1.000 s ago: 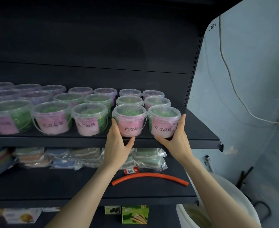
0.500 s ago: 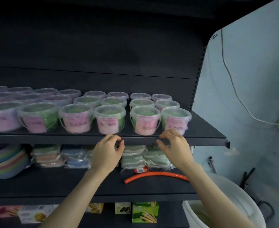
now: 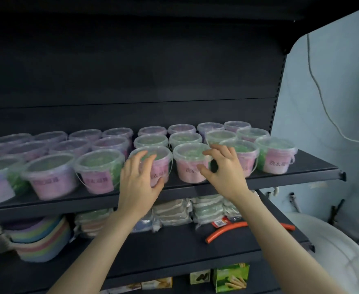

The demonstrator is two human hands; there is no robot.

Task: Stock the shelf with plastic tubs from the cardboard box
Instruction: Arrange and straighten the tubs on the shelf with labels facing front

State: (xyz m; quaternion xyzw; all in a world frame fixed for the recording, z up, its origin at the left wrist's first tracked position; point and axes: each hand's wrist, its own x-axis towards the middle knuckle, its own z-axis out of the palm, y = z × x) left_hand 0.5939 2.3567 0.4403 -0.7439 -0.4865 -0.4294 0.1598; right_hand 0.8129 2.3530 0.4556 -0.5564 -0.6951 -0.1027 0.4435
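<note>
Several clear plastic tubs with pink labels and green contents stand in rows on the dark upper shelf [image 3: 314, 166]. My left hand [image 3: 139, 181] lies against the front of one front-row tub [image 3: 159, 154], with fingers spread over its lid edge and the thumb low on its label. My right hand [image 3: 222, 172] is raised with fingers apart between the neighbouring tub [image 3: 187, 155] and the tub to its right [image 3: 245, 152], thumb against the pink label. Neither tub is lifted. The cardboard box is out of view.
The lower shelf holds packed sponges [image 3: 174, 211], an orange hose [image 3: 227, 229] and stacked pastel bowls [image 3: 38, 238]. A white bucket [image 3: 333, 251] stands at the right, under a light blue wall with a cable [image 3: 322, 102]. Snack boxes [image 3: 231, 276] sit on the bottom shelf.
Both hands let go of the two rightmost front tubs, dropped below the shelf edge, then rose again to tubs further left. The view has shifted left and upward.
</note>
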